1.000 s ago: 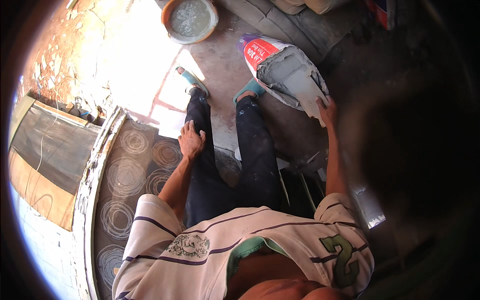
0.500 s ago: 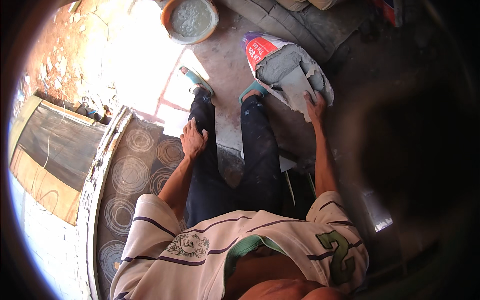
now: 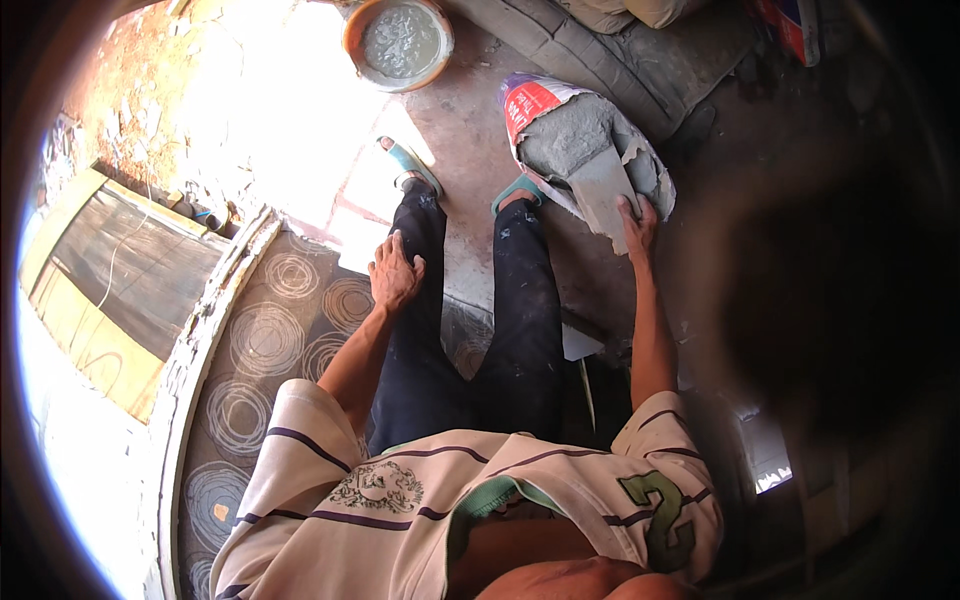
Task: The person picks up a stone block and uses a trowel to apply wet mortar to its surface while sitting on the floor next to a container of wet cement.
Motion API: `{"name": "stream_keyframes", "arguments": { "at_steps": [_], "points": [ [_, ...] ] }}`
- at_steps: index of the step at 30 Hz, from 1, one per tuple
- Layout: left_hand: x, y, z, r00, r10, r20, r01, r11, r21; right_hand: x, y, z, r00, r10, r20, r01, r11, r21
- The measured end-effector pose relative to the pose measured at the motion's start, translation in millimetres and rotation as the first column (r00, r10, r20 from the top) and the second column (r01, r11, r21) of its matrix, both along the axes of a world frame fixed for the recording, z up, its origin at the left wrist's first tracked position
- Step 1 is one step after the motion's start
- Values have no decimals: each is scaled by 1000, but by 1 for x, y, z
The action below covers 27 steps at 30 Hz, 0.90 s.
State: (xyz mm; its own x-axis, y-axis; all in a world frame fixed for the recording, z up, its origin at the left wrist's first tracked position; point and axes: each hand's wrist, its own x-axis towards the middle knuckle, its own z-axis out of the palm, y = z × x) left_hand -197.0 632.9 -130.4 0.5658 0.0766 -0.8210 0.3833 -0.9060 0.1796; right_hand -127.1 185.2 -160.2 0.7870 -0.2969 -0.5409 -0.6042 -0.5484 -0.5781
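My right hand (image 3: 640,222) grips the edge of a flat pale-grey plate (image 3: 600,188), whose far end sits in the grey powder. That powder (image 3: 570,135) fills a torn-open paper bag (image 3: 527,102), red, white and purple, lying on the floor ahead and to the right. The plate's exact kind does not show. My left hand (image 3: 397,275) rests on my left knee, its fingers apart, with nothing in it.
An orange-rimmed bucket (image 3: 447,42) of wet grey mix stands at the far middle. Beyond the bag lies a folded grey sheet (image 3: 560,50). To my left are a circle-patterned surface (image 3: 265,338) and a wooden panel (image 3: 130,262) beside a rough white edge.
The whole view has shifted slightly, so the bucket and bag sit further right. My right hand still holds the plate in the powder; my left hand stays on my knee.
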Motion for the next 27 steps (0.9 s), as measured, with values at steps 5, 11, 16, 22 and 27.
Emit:
{"name": "stream_keyframes", "arguments": {
  "at_steps": [5, 11, 16, 22, 27],
  "points": [
    [-4, 3, 0, 1000, 6, 15, -6, 1000, 4, -18, -10, -1, 998, -43, 56, 44, 999, -8],
    [-4, 12, -2, 999, 33, 1, -33, 999, -8, -29, -14, 17, 995, -35, 90, 39, 998, -44],
    [4, 16, 0, 998, 49, -26, -50, 998, -30, -13, 11, 68, 986, -133, 105, 123, 988, 92],
    [0, 32, -4, 996, 93, -17, -93, 995, -31, 23, 75, 109, 991, -72, 115, 62, 994, 94],
    [8, 41, 1, 993, 117, -2, -117, 991, -59, 50, 124, 97, 996, -37, 87, 25, 990, 136]
  ]
}}
